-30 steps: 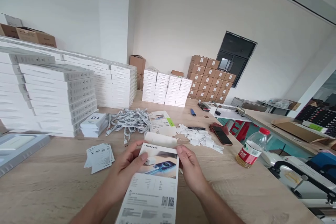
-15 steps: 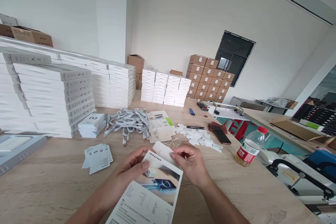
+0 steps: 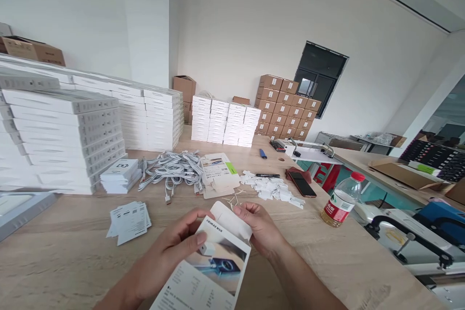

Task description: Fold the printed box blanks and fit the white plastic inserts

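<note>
A flat printed white box (image 3: 203,276) with a charger and phone picture is tilted near the table's front edge. My left hand (image 3: 181,244) grips its left side near the top, thumb on the printed face. At the upper end a white flap (image 3: 228,218) stands out, pinched between the thumb and fingers of my right hand (image 3: 263,230). The inside of the box is hidden. Printed cards (image 3: 131,223) lie left of my hands. Beyond them are coiled white cables (image 3: 174,169), flattened printed packaging (image 3: 220,172) and a pile of small white pieces (image 3: 274,189).
Stacked white boxes (image 3: 61,140) rise at the left, beside a small card stack (image 3: 120,174). A grey tray (image 3: 22,210) is at the left edge. To the right are a black pen (image 3: 268,175), a phone (image 3: 302,184) and a bottle (image 3: 341,201).
My right hand has moved slightly down the flap's right side, and more of the flap shows. The view has shifted a little, so the surroundings appear further left.
</note>
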`<action>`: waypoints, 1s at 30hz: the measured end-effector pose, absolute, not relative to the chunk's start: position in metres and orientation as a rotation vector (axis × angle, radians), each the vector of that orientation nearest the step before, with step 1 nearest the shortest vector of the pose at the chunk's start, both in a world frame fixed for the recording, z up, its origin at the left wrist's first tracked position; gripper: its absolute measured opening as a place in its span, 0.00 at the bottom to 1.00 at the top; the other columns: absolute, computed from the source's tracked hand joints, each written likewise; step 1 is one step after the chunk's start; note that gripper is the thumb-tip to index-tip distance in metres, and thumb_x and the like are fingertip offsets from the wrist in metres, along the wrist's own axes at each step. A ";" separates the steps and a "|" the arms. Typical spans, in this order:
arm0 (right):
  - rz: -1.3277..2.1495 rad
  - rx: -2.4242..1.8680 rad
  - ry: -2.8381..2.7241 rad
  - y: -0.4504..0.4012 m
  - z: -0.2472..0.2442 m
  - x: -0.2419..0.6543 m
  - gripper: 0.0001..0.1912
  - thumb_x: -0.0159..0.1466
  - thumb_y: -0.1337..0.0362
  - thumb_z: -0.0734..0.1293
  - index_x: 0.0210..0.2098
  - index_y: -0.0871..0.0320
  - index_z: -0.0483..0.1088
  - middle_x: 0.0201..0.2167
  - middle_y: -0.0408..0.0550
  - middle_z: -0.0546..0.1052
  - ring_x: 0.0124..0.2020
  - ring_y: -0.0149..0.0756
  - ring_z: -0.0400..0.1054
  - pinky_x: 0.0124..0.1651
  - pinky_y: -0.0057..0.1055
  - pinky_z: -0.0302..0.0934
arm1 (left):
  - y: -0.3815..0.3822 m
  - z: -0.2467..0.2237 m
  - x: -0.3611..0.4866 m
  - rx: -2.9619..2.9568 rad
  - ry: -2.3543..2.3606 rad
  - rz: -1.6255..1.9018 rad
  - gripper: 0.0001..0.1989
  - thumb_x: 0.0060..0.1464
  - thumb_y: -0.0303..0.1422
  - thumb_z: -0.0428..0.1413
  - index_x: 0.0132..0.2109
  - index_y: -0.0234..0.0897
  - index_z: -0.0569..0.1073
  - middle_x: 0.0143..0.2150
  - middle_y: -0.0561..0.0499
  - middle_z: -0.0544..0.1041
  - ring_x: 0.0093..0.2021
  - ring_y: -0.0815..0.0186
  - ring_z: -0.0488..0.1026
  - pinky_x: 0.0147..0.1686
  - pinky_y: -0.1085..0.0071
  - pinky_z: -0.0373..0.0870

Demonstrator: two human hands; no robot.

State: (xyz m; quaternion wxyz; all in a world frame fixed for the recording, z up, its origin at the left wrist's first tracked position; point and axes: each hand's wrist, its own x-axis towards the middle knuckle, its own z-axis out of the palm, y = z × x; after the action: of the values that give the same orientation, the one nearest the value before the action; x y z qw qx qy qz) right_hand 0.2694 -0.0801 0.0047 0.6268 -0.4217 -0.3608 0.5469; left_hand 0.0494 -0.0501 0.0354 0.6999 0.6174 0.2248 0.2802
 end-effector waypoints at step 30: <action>1.110 -1.096 -1.242 -0.088 0.016 0.274 0.18 0.54 0.48 0.76 0.27 0.58 0.77 0.23 0.41 0.73 0.24 0.29 0.61 0.30 0.27 0.54 | -0.039 0.021 0.050 1.378 0.677 0.762 0.27 0.55 0.48 0.60 0.60 0.48 0.68 0.42 0.51 0.79 0.39 0.59 0.77 0.35 0.70 0.73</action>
State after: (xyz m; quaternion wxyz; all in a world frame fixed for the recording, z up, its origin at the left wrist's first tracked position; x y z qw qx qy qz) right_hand 0.2735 -0.0882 0.0158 0.5430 -0.4615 -0.5230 0.4676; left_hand 0.0495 -0.0391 0.0213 0.6545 0.6078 0.2988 0.3360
